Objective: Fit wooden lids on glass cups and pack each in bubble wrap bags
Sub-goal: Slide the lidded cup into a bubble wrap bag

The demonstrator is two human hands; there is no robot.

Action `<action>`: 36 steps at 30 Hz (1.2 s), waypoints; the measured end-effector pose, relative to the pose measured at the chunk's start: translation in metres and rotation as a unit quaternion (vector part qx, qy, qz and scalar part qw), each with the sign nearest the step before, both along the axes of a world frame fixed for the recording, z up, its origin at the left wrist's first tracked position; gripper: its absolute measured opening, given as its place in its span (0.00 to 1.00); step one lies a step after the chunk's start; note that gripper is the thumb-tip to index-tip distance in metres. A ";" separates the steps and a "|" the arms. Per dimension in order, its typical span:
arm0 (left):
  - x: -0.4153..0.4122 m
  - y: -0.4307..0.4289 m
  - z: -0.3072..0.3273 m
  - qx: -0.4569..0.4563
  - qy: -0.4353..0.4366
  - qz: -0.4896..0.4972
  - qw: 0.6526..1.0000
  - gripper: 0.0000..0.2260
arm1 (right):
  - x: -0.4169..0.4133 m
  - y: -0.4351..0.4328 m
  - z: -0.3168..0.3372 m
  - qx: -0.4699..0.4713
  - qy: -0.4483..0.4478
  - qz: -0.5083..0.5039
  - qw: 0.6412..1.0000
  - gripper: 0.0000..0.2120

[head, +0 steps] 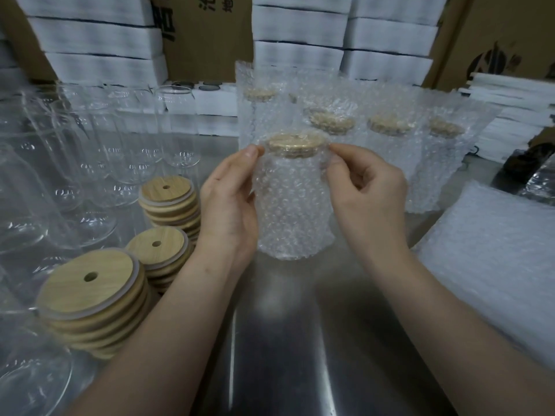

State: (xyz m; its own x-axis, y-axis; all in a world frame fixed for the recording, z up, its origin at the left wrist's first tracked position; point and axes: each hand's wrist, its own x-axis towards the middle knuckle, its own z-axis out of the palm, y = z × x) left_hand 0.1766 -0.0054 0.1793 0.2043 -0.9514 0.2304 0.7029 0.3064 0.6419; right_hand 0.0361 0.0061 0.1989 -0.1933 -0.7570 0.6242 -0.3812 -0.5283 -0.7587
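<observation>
Head view: the cup (292, 205) is upright over the middle of the counter (300, 340), inside a bubble wrap bag, with its wooden lid (295, 144) already on and showing through the wrap. The left hand (231, 205) has its fingers curled round the cup's side. The right hand (366, 190) pinches the bag's top by the lid's rim, so the step in hand looks like closing the bag over the lid. Next, I judge, the cup joins the packed cups (387, 127) along the far edge. Then comes a bare glass (132, 163) and a lid from the stacks (93, 295) at the left edge.
</observation>
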 end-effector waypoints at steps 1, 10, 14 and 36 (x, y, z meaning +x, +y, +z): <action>-0.001 0.001 0.001 0.000 0.013 0.003 1.000 0.06 | 0.003 0.003 0.001 0.012 0.016 0.010 1.000 0.12; -0.006 0.006 0.008 -0.027 -0.051 0.169 0.984 0.10 | 0.031 0.000 0.015 0.125 0.168 0.019 0.978 0.38; -0.008 0.008 0.007 -0.033 -0.115 0.241 0.963 0.13 | 0.044 -0.016 0.026 0.187 0.115 0.101 0.970 0.47; -0.011 -0.006 -0.037 0.033 -0.465 0.228 0.855 0.23 | 0.101 -0.108 0.058 0.182 0.160 -0.027 0.970 0.33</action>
State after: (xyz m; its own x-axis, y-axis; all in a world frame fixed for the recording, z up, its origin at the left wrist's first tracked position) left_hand 0.1657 -0.0116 0.1424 0.3157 -0.8388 0.4435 -0.3034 0.3536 0.8848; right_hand 0.1376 -0.1016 0.2571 -0.0799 -0.9322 0.3529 -0.6475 -0.2207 -0.7294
